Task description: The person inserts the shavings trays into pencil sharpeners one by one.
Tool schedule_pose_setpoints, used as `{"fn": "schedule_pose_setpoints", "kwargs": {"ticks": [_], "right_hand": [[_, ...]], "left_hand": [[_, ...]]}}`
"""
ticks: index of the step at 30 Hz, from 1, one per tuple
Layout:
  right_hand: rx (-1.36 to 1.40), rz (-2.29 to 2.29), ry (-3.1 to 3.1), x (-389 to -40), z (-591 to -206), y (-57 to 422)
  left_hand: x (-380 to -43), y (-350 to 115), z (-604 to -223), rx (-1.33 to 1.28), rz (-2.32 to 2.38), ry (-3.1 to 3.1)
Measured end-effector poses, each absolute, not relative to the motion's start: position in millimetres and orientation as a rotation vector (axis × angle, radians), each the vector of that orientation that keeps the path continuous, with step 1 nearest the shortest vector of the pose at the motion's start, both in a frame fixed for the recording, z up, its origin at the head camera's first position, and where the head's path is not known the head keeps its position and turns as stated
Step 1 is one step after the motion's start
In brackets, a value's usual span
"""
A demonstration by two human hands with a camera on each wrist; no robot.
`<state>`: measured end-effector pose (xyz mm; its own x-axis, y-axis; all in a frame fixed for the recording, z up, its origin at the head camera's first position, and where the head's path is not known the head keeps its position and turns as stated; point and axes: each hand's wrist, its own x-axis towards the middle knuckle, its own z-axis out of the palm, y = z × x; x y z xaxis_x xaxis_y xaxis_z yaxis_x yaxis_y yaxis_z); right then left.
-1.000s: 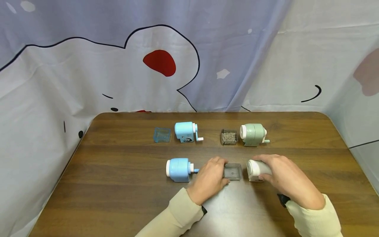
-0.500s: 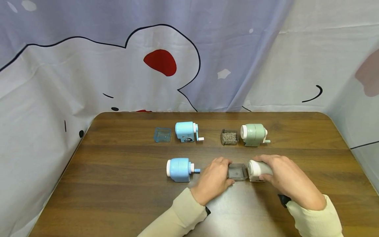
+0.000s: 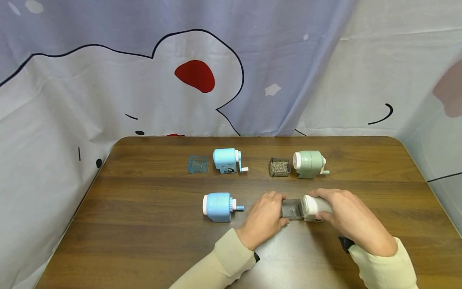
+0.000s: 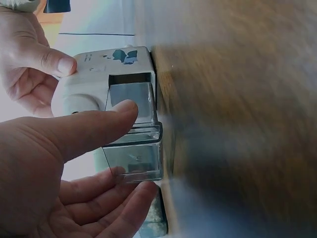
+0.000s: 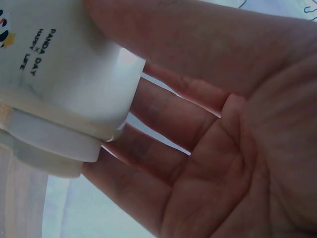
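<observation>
My left hand [image 3: 261,220] holds a clear grey shavings drawer [image 3: 291,209] between thumb and fingers, low on the table. The drawer's far end meets the slot of a white pencil sharpener [image 3: 313,206]; in the left wrist view the drawer [image 4: 131,161] lines up with the dark opening, its depth inside hard to judge. Gripping the sharpener's body from the right is my right hand [image 3: 350,214]. The right wrist view shows the sharpener [image 5: 74,74] with printed lettering, thumb on one side and fingers on the other.
A blue sharpener [image 3: 218,206] stands left of my left hand. Behind are a light-blue sharpener [image 3: 224,160] beside a blue drawer [image 3: 197,164], and a green sharpener [image 3: 308,163] beside a drawer full of shavings [image 3: 279,167]. A patterned curtain [image 3: 144,88] hangs behind the table.
My left hand has slid the drawer rightward across the table, closing the gap to the white sharpener. The right hand and the sharpener have barely moved.
</observation>
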<state>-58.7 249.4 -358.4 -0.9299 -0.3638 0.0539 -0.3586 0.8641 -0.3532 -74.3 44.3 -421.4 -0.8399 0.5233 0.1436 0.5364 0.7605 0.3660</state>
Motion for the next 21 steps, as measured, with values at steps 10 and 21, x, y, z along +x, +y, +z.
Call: {"fn": "schedule_pose_setpoints", "kwargs": {"ticks": [10,21], "right_hand": [[-0.593,-0.573,3.023,-59,-359,250],[-0.592,-0.572,3.032,-59,-358,249]], "left_hand": [[-73,52,-423,-0.873,-0.598,-2.924],[-74,57,-425,-0.862,-0.601,-2.933]]}}
